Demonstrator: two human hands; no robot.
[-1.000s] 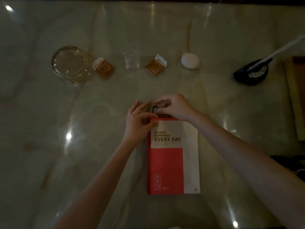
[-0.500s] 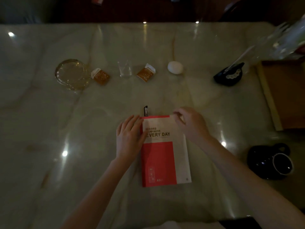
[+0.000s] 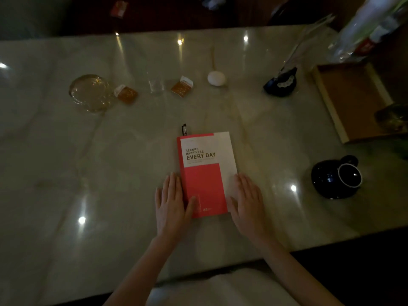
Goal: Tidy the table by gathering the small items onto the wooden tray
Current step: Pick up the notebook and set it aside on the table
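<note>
A red and white notebook [image 3: 205, 171] lies in the middle of the marble table, with a dark pen tip [image 3: 184, 129] sticking out past its top edge. My left hand [image 3: 171, 203] lies flat at the notebook's lower left edge, thumb on the cover. My right hand [image 3: 247, 200] lies flat at its lower right edge. The wooden tray [image 3: 331, 104] sits at the far right. Across the back stand a glass dish [image 3: 89, 92], two orange packets [image 3: 126, 94] [image 3: 182, 87], a small glass [image 3: 156, 85] and a white egg [image 3: 216, 78].
A dark holder with a white feather [image 3: 280, 83] stands left of the tray. A dark mug [image 3: 336, 176] lies at the right. A clear bottle [image 3: 371, 29] lies behind the tray. A greenish object [image 3: 391, 117] overlaps the tray's right corner. The table's near edge runs just below my wrists.
Both hands have left the pen at the notebook's top and slid down to its lower edges, now lying flat. The view has pulled back, showing more of the tray and mug.
</note>
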